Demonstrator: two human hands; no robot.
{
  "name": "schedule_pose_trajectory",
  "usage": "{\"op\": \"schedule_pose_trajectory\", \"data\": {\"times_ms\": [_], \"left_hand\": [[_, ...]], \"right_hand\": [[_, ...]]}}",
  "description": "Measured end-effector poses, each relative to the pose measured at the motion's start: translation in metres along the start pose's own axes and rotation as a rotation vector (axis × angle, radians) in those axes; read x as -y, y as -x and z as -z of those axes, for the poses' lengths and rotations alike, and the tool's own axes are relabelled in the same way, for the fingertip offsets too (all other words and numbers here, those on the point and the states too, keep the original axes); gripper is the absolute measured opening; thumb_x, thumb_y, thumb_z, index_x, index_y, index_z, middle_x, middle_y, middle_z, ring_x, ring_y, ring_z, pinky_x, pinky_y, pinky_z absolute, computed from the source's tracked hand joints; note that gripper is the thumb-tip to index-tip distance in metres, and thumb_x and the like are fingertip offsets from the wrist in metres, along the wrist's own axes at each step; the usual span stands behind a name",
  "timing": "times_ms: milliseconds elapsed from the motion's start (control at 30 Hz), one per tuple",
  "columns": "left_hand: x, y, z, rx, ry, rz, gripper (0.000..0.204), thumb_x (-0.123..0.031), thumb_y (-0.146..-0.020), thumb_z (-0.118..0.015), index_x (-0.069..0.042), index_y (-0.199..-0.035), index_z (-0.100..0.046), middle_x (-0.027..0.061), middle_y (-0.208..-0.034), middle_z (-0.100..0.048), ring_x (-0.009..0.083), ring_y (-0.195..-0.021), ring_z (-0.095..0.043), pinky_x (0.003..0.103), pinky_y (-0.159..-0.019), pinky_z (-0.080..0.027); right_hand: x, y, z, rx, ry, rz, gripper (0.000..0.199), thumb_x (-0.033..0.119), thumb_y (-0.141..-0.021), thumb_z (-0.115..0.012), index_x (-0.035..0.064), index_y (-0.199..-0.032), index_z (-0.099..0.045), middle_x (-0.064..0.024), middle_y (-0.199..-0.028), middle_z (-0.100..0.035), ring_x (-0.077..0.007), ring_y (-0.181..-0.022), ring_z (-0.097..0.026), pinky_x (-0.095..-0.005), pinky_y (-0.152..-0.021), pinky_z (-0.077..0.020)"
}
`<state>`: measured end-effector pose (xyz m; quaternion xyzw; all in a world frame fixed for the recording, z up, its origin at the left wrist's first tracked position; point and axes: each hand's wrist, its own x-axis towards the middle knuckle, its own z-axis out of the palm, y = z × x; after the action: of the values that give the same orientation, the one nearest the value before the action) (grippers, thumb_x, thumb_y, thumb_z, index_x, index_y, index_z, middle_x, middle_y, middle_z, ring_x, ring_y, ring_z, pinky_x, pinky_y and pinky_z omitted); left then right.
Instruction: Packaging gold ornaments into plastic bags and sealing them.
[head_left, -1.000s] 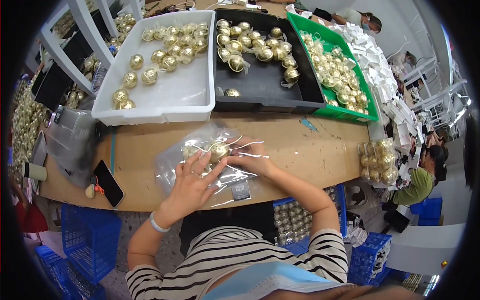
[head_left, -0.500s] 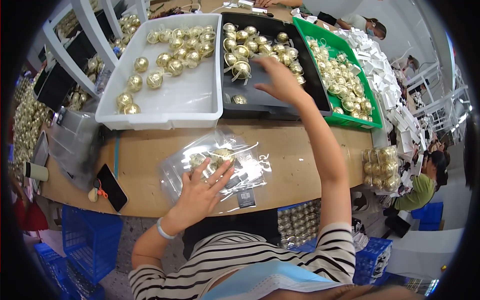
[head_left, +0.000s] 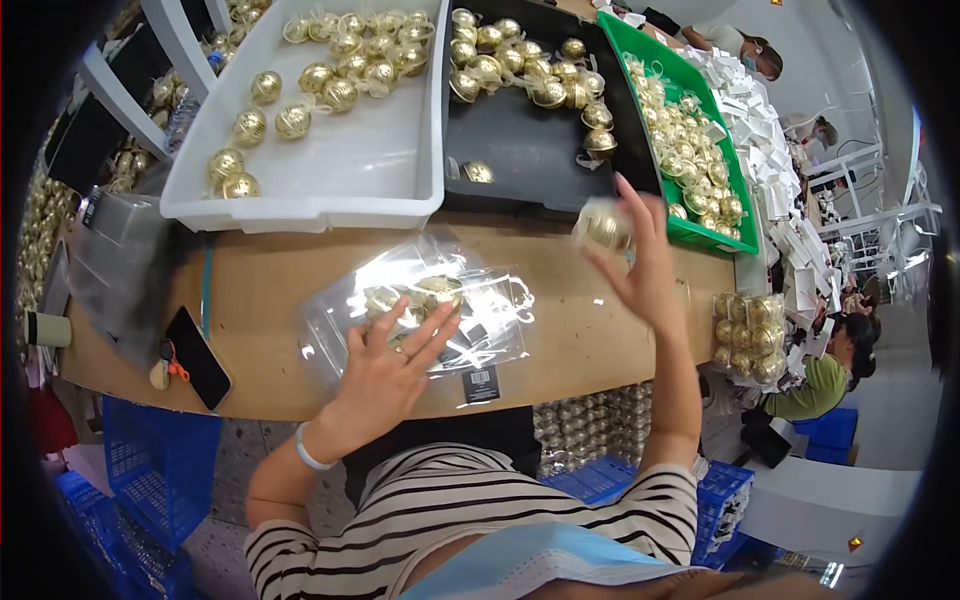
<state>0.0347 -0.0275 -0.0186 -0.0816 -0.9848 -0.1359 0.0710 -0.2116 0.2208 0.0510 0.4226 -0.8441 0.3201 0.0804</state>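
Note:
My left hand (head_left: 385, 368) lies with its fingers spread on a clear plastic bag (head_left: 500, 340), which rests on the brown table. Gold ball ornaments (head_left: 440, 290) show through the plastic at the fingertips; glare hides part of them. Over the table's right side, just in front of the black tray (head_left: 520, 150), my right hand (head_left: 648, 265) grips a gold ball ornament (head_left: 604, 226) between thumb and fingers. Motion blurs that ball. Behind it, more gold balls (head_left: 548, 92) with pale ribbon loops fill the back and right of the black tray.
A white tray (head_left: 300, 212) and a green tray (head_left: 715, 240), both with gold balls, flank the black one. A packed block of balls (head_left: 750, 335) stands at the right edge. A black phone (head_left: 198, 358) and orange scissors (head_left: 174, 364) lie left. Blue crates (head_left: 160, 465) stand below.
My right hand has come back toward me and to the right out of the black tray, now with a gold ball ornament. My left hand stays on the bag.

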Motion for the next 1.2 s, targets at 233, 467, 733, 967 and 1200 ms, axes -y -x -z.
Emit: {"op": "schedule_pose_trajectory", "data": {"times_ms": [233, 467, 733, 967, 1200], "left_hand": [[-0.007, -0.011, 0.012, 0.012, 0.043, -0.027, 0.086, -0.024, -0.079, -0.08, -0.017, -0.155, -0.042, -0.0031, -0.159, -0.042, 0.034, -0.138, -0.036, 0.046, -0.1, -0.035], [-0.014, -0.008, 0.017, 0.049, 0.15, 0.022, 0.082, -0.018, -0.081, -0.078, -0.011, -0.154, -0.041, 0.006, -0.157, -0.044, 0.0399, -0.139, -0.035, 0.052, -0.116, -0.029], [-0.018, -0.012, 0.02, 0.069, 0.117, 0.015, 0.067, -0.014, -0.079, -0.078, -0.019, -0.143, -0.058, 0.0039, -0.158, -0.043, 0.0407, -0.14, -0.032, 0.053, -0.117, -0.028], [-0.018, -0.015, 0.019, 0.086, 0.064, 0.017, 0.066, -0.012, -0.08, -0.077, -0.03, -0.141, -0.061, 0.0024, -0.161, -0.037, 0.0422, -0.141, -0.03, 0.055, -0.116, -0.028], [-0.02, -0.01, 0.024, 0.126, 0.045, 0.074, 0.065, -0.021, -0.08, -0.08, -0.031, -0.141, -0.061, 0.0027, -0.16, -0.04, 0.0424, -0.139, -0.033, 0.06, -0.117, -0.023]], "right_hand": [[-0.031, 0.079, -0.053, 0.431, -0.395, -0.324, 0.074, 0.02, -0.088, -0.08, 0.0008, -0.147, -0.039, -0.0104, -0.12, -0.063, -0.0201, -0.108, -0.062, -0.0344, -0.093, -0.0494], [-0.012, 0.041, -0.109, 0.811, -1.14, -0.203, 0.059, 0.003, -0.074, -0.089, -0.0001, -0.127, -0.063, -0.0088, -0.115, -0.071, -0.0145, -0.104, -0.065, -0.0312, -0.091, -0.0534], [-0.017, 0.058, -0.109, 0.737, -1.289, -0.283, 0.045, 0.002, -0.083, -0.081, 0.0004, -0.126, -0.069, -0.013, -0.12, -0.073, -0.0169, -0.106, -0.069, -0.0301, -0.094, -0.0544], [0.01, 0.044, -0.127, 0.744, -1.121, -0.268, 0.036, 0.002, -0.082, -0.081, -0.003, -0.116, -0.072, -0.0107, -0.104, -0.075, -0.0145, -0.107, -0.069, -0.0261, -0.089, -0.0562], [-0.07, 0.003, 0.065, 0.625, -0.411, -0.139, 0.014, 0.015, -0.093, -0.072, 0.0042, -0.101, -0.076, -0.0065, -0.091, -0.076, -0.0135, -0.082, -0.068, -0.0283, -0.074, -0.0544]]}}
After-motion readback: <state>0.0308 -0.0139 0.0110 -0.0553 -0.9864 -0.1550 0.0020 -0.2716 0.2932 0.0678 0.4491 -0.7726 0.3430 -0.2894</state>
